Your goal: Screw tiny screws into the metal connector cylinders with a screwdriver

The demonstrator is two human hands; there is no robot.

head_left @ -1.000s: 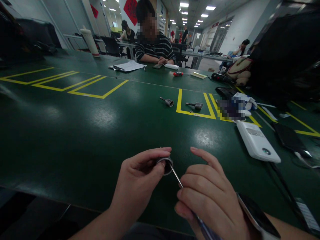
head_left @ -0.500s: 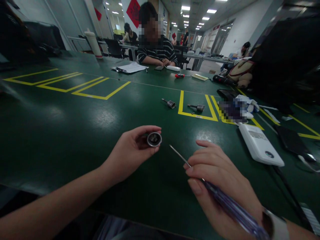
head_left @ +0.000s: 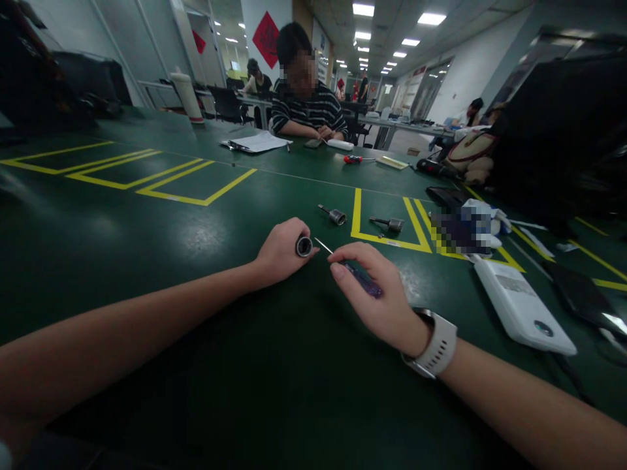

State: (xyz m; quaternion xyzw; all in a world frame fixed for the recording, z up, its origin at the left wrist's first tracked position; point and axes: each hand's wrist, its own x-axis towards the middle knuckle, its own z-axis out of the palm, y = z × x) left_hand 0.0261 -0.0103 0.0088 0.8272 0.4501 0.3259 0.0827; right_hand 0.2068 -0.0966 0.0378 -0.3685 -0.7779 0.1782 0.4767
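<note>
Pale off-white wristwatch strap point(head_left: 442, 346) worn on right wrist, just behind right hand point(head_left: 379, 297). Strap pierced by rows of small elongated slots; silver-coloured metal edging seen beside it. Both forearms left uncovered by sleeves; left hand point(head_left: 284, 251) ungloved, right likewise. Small pale patch point(head_left: 4, 455) at near left corner, too cropped to be identified.
</note>
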